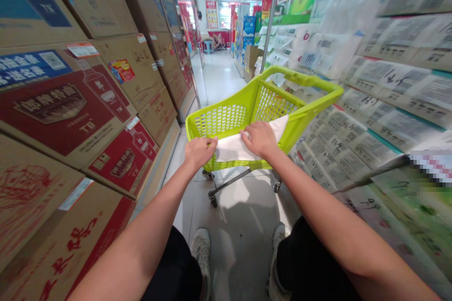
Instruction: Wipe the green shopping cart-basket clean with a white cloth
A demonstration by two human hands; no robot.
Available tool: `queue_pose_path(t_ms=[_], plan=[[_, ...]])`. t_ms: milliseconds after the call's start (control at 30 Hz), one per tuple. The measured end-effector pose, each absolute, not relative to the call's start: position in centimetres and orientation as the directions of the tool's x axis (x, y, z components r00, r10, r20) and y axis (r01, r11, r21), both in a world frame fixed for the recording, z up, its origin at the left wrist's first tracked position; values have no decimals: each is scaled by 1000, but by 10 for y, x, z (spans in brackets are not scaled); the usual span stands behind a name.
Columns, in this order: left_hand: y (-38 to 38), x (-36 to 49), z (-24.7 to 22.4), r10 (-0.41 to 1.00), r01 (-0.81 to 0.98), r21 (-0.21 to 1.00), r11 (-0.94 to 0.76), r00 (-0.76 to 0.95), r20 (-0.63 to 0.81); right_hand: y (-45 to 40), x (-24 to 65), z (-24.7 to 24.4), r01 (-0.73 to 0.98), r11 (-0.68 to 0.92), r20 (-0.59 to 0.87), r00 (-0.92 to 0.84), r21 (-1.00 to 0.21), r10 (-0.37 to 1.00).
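A lime-green plastic shopping cart (221,117) stands in front of me on its wheels, its near side towards me. Over that side's top rim lies a white cloth (233,148). My left hand (200,153) is closed around the rim near the front corner, its thumb beside the cloth's left end. On the cloth farther right rests my right hand (260,140), fingers curled over the rim and thumb pointing left, gripping the cloth against the cart. The basket interior between the hands shows only green lattice walls.
Stacked cardboard cartons (63,108) wall the left side. Packs of tissue paper (381,80) line the right. A grey metal pole (269,33) rises behind the cart. Tiled floor (221,75) runs down the aisle to a blue stool (208,46). My shoes (202,249) are below.
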State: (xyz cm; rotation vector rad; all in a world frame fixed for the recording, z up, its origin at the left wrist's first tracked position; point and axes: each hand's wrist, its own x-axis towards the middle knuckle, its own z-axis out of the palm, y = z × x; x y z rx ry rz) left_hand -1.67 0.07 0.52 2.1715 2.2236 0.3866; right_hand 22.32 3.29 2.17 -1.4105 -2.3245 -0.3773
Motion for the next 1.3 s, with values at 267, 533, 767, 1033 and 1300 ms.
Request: queue_pose_path(t_ms=[267,533,767,1033,1300], plan=[[-2,-6,-1,973,985,175,6,-46,227,54,281,27,969,243,599,-220,44,770],[1,-14,3,984,988,156,7,-35,177,6,201,10,793,608,465,-545,19,697],[5,-24,4,988,991,121,62,-78,133,59,311,37,977,215,637,-170,8,751],[5,-19,5,987,992,122,34,-52,151,16,226,12,857,516,537,-438,5,721],[6,-28,7,989,993,96,71,-82,119,34,254,25,896,442,529,-390,31,754]])
